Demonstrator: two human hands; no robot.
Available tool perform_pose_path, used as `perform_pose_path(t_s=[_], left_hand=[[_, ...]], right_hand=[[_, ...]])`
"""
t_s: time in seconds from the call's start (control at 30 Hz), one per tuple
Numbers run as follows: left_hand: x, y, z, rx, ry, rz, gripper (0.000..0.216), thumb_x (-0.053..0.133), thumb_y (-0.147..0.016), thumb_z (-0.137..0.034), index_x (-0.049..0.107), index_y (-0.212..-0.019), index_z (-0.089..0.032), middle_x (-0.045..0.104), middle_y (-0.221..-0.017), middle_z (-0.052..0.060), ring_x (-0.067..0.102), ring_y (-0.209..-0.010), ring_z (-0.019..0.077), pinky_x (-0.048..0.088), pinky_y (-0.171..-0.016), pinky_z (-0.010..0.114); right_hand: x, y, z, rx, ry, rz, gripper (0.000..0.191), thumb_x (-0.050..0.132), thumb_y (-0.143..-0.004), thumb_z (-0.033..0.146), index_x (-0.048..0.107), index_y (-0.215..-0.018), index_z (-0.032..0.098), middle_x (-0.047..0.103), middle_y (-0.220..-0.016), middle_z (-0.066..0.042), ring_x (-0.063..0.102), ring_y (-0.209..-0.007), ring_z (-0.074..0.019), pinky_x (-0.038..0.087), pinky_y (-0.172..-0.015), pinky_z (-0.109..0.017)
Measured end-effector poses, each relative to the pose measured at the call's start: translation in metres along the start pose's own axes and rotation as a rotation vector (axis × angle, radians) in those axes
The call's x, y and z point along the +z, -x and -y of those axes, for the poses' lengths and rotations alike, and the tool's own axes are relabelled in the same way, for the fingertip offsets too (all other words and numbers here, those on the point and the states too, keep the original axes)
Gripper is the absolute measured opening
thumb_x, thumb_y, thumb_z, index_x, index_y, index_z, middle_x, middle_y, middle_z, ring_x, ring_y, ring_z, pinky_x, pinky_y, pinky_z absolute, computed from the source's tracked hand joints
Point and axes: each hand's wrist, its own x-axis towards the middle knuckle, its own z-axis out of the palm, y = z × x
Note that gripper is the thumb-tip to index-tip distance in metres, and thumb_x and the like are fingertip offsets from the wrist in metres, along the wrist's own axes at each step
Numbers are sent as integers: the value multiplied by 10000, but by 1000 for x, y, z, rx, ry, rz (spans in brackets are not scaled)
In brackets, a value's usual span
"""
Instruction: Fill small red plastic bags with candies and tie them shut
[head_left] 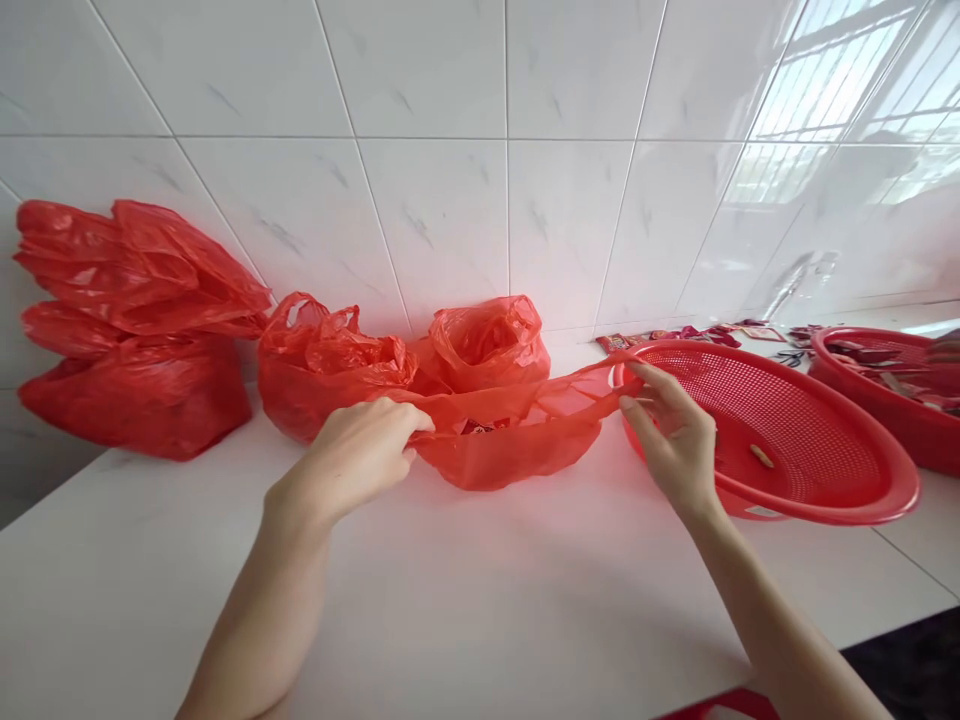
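A red plastic bag point(510, 445) lies on the white counter point(465, 600) in front of me, its two handles pulled apart sideways. My left hand point(360, 455) is closed on the left handle. My right hand point(671, 430) pinches the right handle, just at the rim of a red perforated basket point(825, 470). Something small and dark shows inside the bag's mouth; I cannot make it out.
Two more red bags point(330, 365) point(487, 345) sit behind against the tiled wall. A pile of red bags point(135, 330) fills the far left. A second red basket point(892, 385) with packets stands far right; loose wrappers point(675, 337) lie behind. The counter edge drops off at lower right.
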Motion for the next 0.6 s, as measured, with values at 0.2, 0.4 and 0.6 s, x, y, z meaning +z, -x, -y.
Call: perform_pose_path(t_s=[0.2,0.4,0.6], left_hand=[[-13,-6,14,198,160,-282,308,466,-833,-271,768,-889,-301,739,-832,16,679,-837,236,527,-799,359],[-15,-14,22,236,238,-625,224,493,-866,-340,688,-810,-244,752,-1029,34,681,-1021,250,530,-962,399],[-18,-17,25,185,490,-509,242,586,-816,-373,508,-654,-211,745,-1065,77,690,-960,246,562,-793,352]], right_hand=[[-1,-27,24,15,-75,-54,352,702,-850,280,705,-1202,270,730,-1216,-64,709,-1048,-234,620,-869,-420],[-7,-46,33,-30,-44,-84,302,704,-843,272,734,-1142,259,755,-1153,-55,724,-935,-219,617,-846,-416],[-11,-54,47,-57,-55,-48,256,687,-843,209,763,-1083,257,778,-938,-30,729,-808,-193,626,-791,-382]])
